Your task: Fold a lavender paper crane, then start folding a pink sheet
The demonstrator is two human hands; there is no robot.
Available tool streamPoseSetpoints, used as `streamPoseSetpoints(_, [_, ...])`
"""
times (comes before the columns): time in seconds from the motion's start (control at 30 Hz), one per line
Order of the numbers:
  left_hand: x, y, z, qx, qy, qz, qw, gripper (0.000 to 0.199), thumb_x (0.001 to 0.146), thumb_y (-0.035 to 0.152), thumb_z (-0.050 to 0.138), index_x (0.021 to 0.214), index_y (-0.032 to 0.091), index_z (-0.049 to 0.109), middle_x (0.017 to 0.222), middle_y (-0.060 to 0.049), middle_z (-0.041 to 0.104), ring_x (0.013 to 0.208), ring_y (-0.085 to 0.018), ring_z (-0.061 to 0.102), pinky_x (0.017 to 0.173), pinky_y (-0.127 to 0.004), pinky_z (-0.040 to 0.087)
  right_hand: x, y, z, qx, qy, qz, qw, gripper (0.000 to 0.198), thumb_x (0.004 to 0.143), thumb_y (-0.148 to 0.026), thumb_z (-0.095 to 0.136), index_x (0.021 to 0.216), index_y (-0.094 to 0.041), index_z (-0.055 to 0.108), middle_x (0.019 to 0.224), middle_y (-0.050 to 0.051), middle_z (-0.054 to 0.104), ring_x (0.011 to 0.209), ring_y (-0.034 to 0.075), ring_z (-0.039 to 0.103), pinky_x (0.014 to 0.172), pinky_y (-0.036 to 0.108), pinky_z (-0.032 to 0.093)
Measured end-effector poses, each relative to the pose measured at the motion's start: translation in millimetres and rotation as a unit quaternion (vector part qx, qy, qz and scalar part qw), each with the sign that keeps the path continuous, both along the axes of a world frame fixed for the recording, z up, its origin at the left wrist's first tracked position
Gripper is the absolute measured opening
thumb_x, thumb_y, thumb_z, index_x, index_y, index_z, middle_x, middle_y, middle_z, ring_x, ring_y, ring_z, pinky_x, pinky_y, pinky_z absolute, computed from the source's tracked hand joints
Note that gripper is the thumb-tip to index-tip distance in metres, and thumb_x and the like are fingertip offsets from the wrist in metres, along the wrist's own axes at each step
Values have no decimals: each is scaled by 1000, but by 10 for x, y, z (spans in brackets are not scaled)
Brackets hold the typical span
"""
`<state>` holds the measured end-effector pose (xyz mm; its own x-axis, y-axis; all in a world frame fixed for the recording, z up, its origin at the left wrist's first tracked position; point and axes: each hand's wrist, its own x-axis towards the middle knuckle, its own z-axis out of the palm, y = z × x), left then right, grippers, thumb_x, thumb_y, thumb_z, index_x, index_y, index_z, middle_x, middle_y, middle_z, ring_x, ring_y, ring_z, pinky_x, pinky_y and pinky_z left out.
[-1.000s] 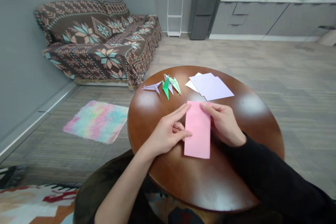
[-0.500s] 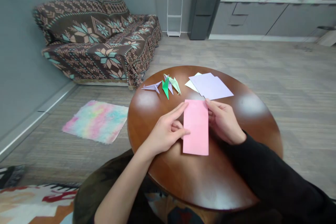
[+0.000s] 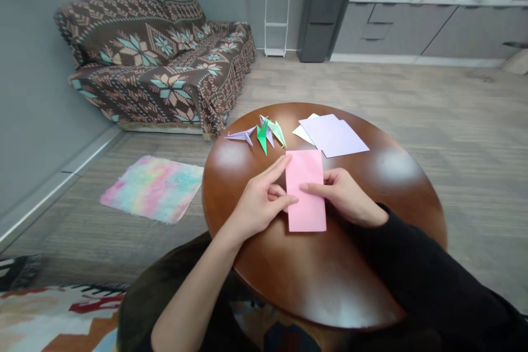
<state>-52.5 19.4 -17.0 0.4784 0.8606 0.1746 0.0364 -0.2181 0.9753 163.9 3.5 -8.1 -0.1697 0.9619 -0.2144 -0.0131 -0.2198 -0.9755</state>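
Note:
A pink sheet of paper, folded into an upright rectangle, is held between both hands just over the round table. My left hand grips its left edge, thumb on the front face and index finger along the upper left side. From the right, my right hand pinches the sheet, with the thumb lying across its middle and the other fingers partly hidden behind. Beyond the paper lie several folded paper cranes, among them a dark green crane, a pale green crane and a lilac crane.
The brown round table carries a small stack of lilac paper at its far side, with a pale green sheet under it. A covered sofa and a fluffy pastel rug are on the left. Kitchen cabinets line the back.
My right hand has slid from the paper's top right corner down to its right side, the thumb now across the front. The pink paper has shifted slightly up and left.

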Motion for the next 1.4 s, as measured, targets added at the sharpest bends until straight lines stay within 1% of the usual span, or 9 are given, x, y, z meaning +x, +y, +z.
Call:
streamPoseSetpoints(0.13, [-5,5,0,-5,-4,-4,1000,87,83,16,79,158,40,43,175,-14,17,72,-7,71,63,-21,61,-5,-4,9,9,-17,-11,1000,31,73,-41,91,84,-13,85,83,9,82,66,18,69,65,30,50])
streamPoseSetpoints(0.33, [-4,5,9,-5,4,-8,1000,87,83,16,80,158,39,43,175,-15,19,70,-6,70,60,-18,58,-5,0,-7,3,-14,-19,1000,31,70,-41,93,82,-14,85,83,9,83,66,17,69,66,29,51])
streamPoseSetpoints(0.67, [-1,7,-20,-1,0,10,1000,86,83,16,79,158,37,44,175,-15,19,73,-7,72,62,-19,60,-1,3,7,-4,-3,-9,1000,33,72,-42,91,88,-13,86,90,10,83,69,19,71,68,31,53])
streamPoseSetpoints(0.9, [-9,28,-32,-30,-30,20,999,87,82,16,79,158,38,44,174,-16,20,74,-9,72,65,-22,63,46,36,13,-1,-4,-55,998,33,66,-45,94,68,-16,79,66,3,73,58,14,62,58,28,51])
streamPoseSetpoints(0.97, [-12,34,-35,-36,-35,26,998,87,81,17,80,158,37,45,173,-17,24,74,-9,73,66,-23,63,52,42,26,1,0,-57,998,34,65,-46,95,66,-16,78,64,2,71,57,13,61,57,28,52])
streamPoseSetpoints(1.1, [-25,53,-49,-54,-39,32,997,90,80,16,80,160,33,42,165,-20,43,72,-10,73,65,-23,62,58,42,42,1,12,-62,998,34,65,-45,95,67,-16,78,66,3,71,57,13,62,58,27,54])
streamPoseSetpoints(1.2, [-34,60,-56,-57,-37,31,997,90,81,17,81,160,34,41,161,-20,48,73,-10,73,66,-23,62,63,37,29,2,19,-60,998,32,68,-44,94,71,-16,78,66,2,71,58,13,63,58,26,54])
streamPoseSetpoints(1.27, [-35,57,-56,-54,-36,30,997,89,81,17,80,160,34,42,162,-20,47,73,-10,73,66,-23,62,68,33,15,0,25,-51,998,31,70,-44,93,72,-17,77,69,2,72,60,14,64,58,26,55])
streamPoseSetpoints(1.4, [-25,47,-45,-47,-40,28,998,88,81,16,80,159,36,43,170,-18,33,73,-9,73,66,-22,62,79,32,-3,-21,26,-14,999,32,73,-47,91,77,-18,77,78,3,76,66,15,68,62,28,56])
